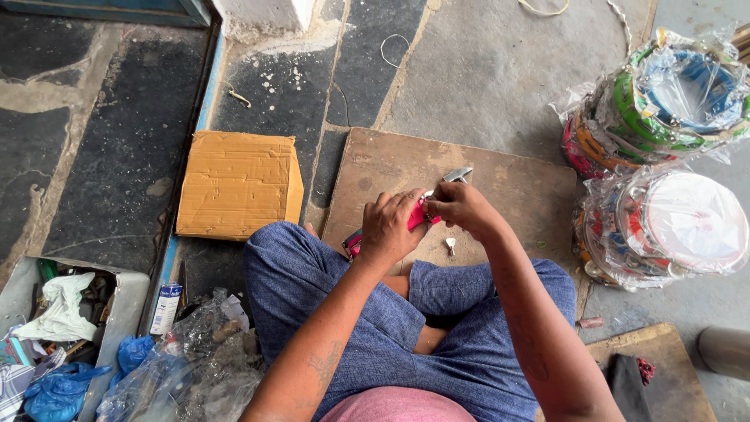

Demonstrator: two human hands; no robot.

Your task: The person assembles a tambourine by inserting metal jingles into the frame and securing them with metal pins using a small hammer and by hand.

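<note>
On the floor at left, a cardboard box [238,184] is lying beside the wooden board [531,195]. Over that board, the left hand [388,227] is curling tight around a pink-handled tool [416,216], while the right hand [461,205] is pinching its metal end; plastic-wrapped wire coils [664,101] are sitting at right.

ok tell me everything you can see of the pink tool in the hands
The pink-handled tool looks like a plier or cutter: pink grips, seemingly plastic-coated, and a grey metal head poking out beyond the fingers. It lies roughly level over the brown board, above the person's crossed legs. The left hand wraps its handles and the right hand pinches near the head. Both hands hide most of it.
</note>
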